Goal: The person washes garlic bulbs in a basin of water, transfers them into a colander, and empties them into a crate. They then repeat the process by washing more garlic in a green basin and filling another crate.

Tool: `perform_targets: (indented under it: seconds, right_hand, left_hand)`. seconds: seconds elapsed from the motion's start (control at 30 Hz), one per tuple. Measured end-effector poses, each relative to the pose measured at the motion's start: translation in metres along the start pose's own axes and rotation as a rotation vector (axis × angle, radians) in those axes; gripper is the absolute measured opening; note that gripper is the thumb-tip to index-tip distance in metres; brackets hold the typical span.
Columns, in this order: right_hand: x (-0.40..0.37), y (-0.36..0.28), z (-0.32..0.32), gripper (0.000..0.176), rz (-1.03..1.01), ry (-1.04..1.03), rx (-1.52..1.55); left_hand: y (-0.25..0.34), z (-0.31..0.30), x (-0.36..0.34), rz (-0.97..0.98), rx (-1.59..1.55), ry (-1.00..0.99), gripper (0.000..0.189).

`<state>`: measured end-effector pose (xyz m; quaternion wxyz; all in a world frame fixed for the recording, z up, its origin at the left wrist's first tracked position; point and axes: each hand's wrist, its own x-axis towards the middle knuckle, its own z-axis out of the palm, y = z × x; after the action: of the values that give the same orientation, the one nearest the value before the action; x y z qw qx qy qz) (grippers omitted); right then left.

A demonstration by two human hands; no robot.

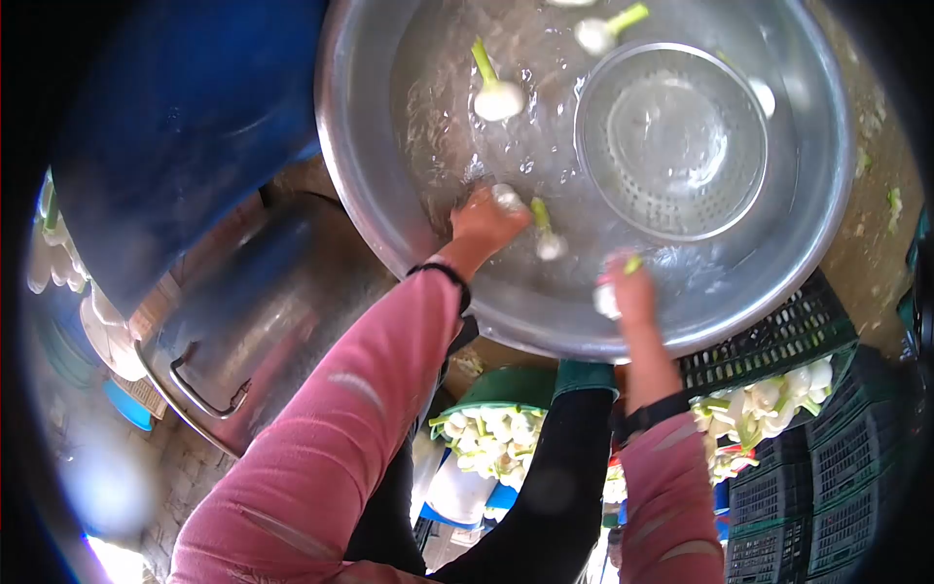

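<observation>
The left sleeve (pixel 321 457), pink, lies nearest, running up to a black wristband and the left hand (pixel 486 222). Its grip is curled shut on a white bulb (pixel 507 197) at the fingertips, in the water by the near rim of the basin (pixel 360 175). The right hand (pixel 630 292) is also at the near rim, its grip closed round an onion (pixel 606 302) whose green stalk sticks out above the fist. Between the two hands a loose stalked onion (pixel 548 241) floats, just beside the left hand. Further in, a steel colander (pixel 671 141) sits in the water toward the basin's right side, with two more floaters (pixel 498 97) near the far rim. Outside the basin, a blue barrel (pixel 185 117) and a steel pot (pixel 253 311) stand off its left edge. A green crate (pixel 778 341) holding onions sits under its near right edge.
</observation>
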<state>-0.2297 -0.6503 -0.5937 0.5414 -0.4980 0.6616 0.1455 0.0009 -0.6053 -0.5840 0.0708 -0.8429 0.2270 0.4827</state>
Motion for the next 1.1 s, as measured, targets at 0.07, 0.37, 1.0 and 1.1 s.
perform_targets:
  seconds: [0.07,0.37,1.0,1.1]
  right_hand:
    - [-0.035,-0.065,0.022,0.058,0.024,0.008,-0.099]
    - [0.003,-0.103,0.107,0.040,-0.009,-0.240,-0.722]
    - [0.027,-0.115,-0.193,0.025,-0.249,-0.018,0.194]
    - [0.023,-0.087,-0.150,0.032,-0.243,0.008,0.402]
  left_hand:
    - [-0.027,-0.003,0.005,0.174,-0.527,0.218,0.061]
    - [0.081,-0.118,0.069,0.302,0.331,0.106,0.055]
    - [0.135,-0.067,-0.048,0.634,-0.421,-0.041,0.057]
    - [0.167,-0.055,-0.049,0.607,0.092,0.165,0.067]
